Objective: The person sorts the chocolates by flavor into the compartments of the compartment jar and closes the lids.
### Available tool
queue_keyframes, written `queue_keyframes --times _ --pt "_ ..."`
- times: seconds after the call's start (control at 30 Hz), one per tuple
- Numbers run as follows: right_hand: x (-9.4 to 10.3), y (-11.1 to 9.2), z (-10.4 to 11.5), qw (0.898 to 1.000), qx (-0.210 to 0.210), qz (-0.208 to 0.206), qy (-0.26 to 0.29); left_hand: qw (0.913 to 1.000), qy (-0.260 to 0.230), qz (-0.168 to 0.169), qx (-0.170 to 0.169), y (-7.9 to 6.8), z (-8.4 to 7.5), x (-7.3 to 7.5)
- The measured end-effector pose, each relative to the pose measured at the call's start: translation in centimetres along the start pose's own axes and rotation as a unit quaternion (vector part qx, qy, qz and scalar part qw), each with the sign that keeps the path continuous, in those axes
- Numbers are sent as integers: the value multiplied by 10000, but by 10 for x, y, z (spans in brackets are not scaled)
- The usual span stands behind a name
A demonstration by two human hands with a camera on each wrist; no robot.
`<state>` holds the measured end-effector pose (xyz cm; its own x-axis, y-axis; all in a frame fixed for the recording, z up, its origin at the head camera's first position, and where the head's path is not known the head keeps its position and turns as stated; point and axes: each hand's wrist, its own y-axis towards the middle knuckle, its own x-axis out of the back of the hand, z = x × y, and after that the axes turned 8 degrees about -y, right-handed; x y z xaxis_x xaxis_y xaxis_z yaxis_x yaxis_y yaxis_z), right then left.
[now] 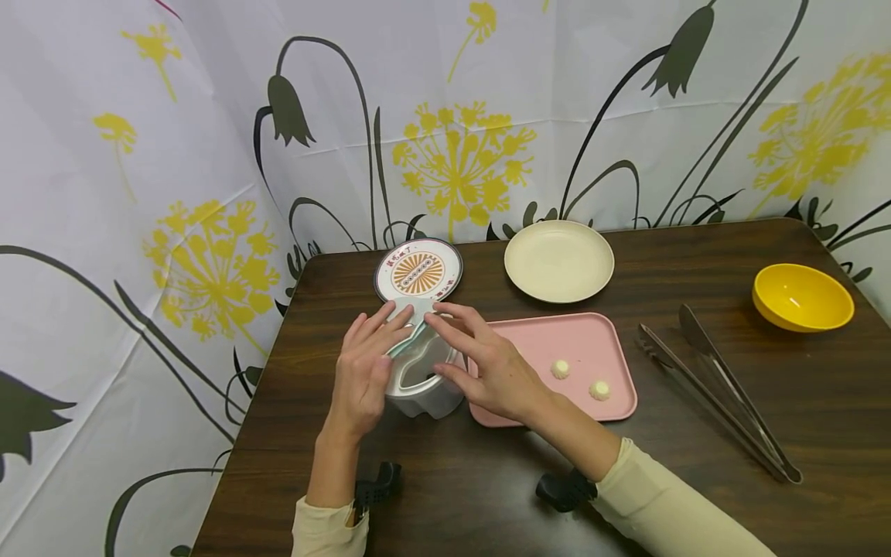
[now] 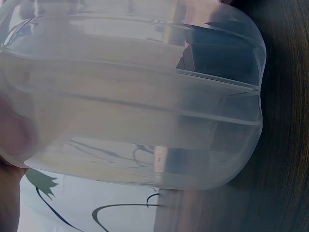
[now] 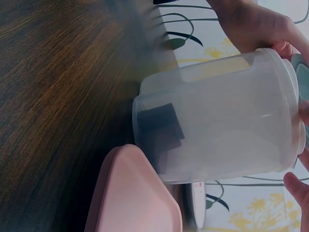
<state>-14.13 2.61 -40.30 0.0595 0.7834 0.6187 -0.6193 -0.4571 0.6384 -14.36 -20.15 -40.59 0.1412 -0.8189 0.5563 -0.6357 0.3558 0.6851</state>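
Observation:
A clear plastic canister (image 2: 120, 101) with a lobed wall stands on the table, its mouth facing up in the head view. At its top is a lid (image 1: 409, 340) with a pale teal edge, tilted up from the mouth. My left hand (image 1: 360, 379) holds the lid at its left side, thumb in front and fingers reaching over it. My right hand (image 1: 497, 367) has its index fingertip at the lid's right end, the thumb apart from it near the rim. In the right wrist view the teal part (image 3: 303, 79) shows at the canister's top, cut off by the frame.
A pink tray (image 1: 515, 333) with two small cream-white pieces (image 1: 560, 369) lies right of the canister. Behind are a patterned round plate (image 1: 418, 267) and a cream plate (image 1: 559, 259). Metal tongs (image 1: 731, 402) and a yellow bowl (image 1: 800, 298) lie farther right.

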Motion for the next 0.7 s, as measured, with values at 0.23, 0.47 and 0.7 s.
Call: queue_keyframes --times 0.23,0.47,0.7 --pt "-1 -4 -1 9997 25 -225 27 9999 -133 -18 9 0 0 0" --pt "-2 -9 -2 9995 -1 -329 40 9999 -154 -19 12 0 0 -1" --pt "-1 -14 -2 9994 -34 -331 -43 9997 -207 91 60 0 -1 0"
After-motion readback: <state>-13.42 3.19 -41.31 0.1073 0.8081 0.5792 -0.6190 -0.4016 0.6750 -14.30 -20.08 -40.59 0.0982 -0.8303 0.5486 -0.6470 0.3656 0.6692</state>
